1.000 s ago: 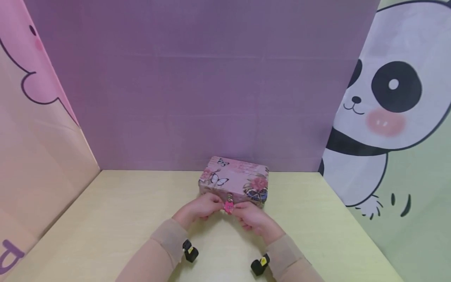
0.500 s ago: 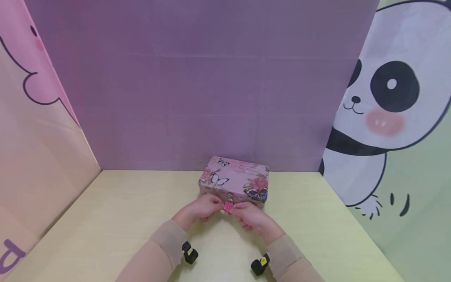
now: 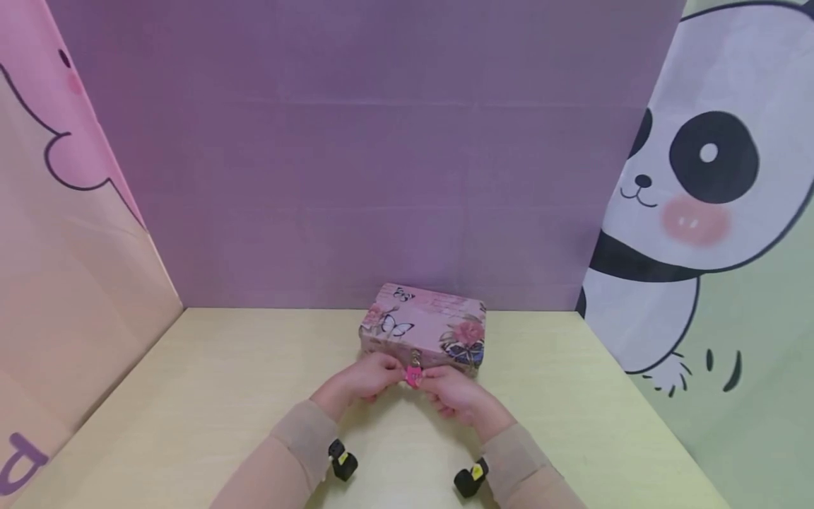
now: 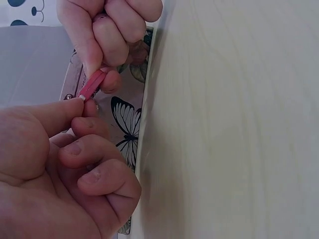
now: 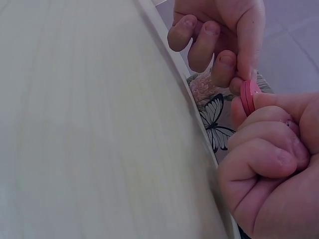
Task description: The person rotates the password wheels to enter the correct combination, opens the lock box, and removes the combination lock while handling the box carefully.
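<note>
A small pink padlock (image 3: 414, 376) hangs from the metal clasp (image 3: 416, 358) on the front of a pink box (image 3: 425, 318) printed with butterflies and flowers. My right hand (image 3: 456, 393) pinches the padlock between thumb and forefinger, its other fingers curled in. From the other side, my left hand (image 3: 369, 376) pinches the padlock's edge with thumb and fingertip. In the left wrist view, a small pale bit shows where the left thumb (image 4: 67, 113) meets the pink padlock (image 4: 92, 84). Fingers cover much of the padlock. The box lid is down.
The box stands at the back of a pale wooden table (image 3: 254, 396), close to a purple backdrop (image 3: 331, 177). Panels with cartoon prints flank the table, a panda (image 3: 718, 212) among them on the right. Black wrist cameras sit at both cuffs.
Both hands stay at the padlock with hardly any movement. The padlock's face seems to turn slightly between the fingers; the box has not moved.
</note>
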The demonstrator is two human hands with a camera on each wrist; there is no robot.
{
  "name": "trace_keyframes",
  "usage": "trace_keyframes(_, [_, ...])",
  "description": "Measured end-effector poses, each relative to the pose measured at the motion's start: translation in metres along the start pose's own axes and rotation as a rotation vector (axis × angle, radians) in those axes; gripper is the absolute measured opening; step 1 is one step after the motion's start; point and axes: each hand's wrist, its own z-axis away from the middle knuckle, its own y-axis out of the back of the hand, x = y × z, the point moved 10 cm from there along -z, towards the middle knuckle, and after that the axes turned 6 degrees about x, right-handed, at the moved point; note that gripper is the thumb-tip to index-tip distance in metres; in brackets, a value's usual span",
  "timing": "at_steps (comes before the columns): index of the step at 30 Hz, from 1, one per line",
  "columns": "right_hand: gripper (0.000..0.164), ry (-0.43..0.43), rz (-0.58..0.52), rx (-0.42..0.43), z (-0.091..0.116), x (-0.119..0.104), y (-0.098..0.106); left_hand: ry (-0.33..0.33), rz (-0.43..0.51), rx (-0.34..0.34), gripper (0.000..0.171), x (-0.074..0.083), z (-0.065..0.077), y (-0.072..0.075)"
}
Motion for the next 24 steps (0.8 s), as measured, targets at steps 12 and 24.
trace_keyframes(12, [0.024,-0.006,0.006,-0.019,0.0,0.001,0.001,-0.006,-0.025,-0.002,0.021,0.001,0.001,-0.001])
trace_keyframes(24, [0.027,-0.016,0.0,-0.023,0.001,0.001,0.0,-0.039,-0.013,-0.041,0.022,0.009,0.004,0.002])
